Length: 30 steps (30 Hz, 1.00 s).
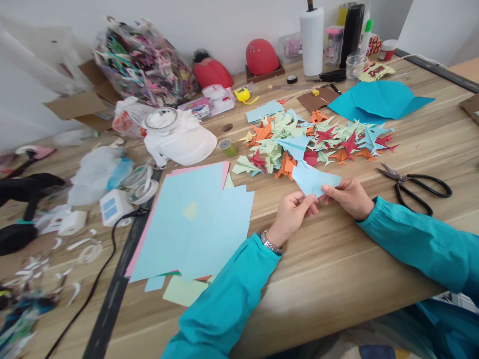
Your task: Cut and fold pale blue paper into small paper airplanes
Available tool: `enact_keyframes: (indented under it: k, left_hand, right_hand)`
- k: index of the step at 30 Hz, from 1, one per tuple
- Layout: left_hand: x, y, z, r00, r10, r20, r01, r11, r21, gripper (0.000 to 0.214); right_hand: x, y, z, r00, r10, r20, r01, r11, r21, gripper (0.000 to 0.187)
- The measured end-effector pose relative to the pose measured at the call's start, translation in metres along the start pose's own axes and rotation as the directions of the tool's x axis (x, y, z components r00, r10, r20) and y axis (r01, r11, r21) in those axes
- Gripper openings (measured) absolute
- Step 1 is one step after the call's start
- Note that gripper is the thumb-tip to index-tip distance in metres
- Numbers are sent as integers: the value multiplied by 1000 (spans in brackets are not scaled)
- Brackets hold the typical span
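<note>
A light blue folded sheet of paper [312, 178] is held between both hands, above the wooden table. My left hand [294, 212] pinches its lower edge between thumb and fingers. On the right side, my right hand [346, 197] grips the same paper, thumb on top. Just beyond lies a pile of small folded paper figures [295, 137] in green, orange, red and blue. To the left of my left hand, flat light blue sheets [168, 214] lie over pink and green ones. Black-handled scissors [406, 179] rest with blades apart near my right hand.
Behind the pile sits a large creased blue paper [381, 99]. A white plastic bag [183, 139], a yellow tape measure [243, 94] and a white cylinder [312, 42] stand farther back. A black cable [108, 259] runs along the left, beside scattered paper scraps [32, 269].
</note>
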State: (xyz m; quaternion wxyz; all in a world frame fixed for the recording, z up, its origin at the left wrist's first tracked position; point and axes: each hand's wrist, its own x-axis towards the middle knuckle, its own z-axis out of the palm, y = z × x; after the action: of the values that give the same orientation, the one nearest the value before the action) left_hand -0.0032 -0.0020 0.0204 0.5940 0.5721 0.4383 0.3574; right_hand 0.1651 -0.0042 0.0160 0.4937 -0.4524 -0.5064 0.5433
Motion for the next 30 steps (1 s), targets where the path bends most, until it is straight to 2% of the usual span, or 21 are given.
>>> enact_keyframes:
  k: [13,20,30]
  left_hand:
    - [0,1,0,1000,7,-21,-7,1000,27,34]
    - [0,1,1,1000,15,-19,-14,998,59,34]
    - [0,1,1,1000,29,-3,-28,993,118,36]
  right_hand:
    - [-2,-3,1,1000,22,-10,-23,998,-59,57]
    - [-2,-5,0,998,45,41,-43,998,-44,57]
    - [-2,-6,-1,998,48,45,-47,998,-35,61]
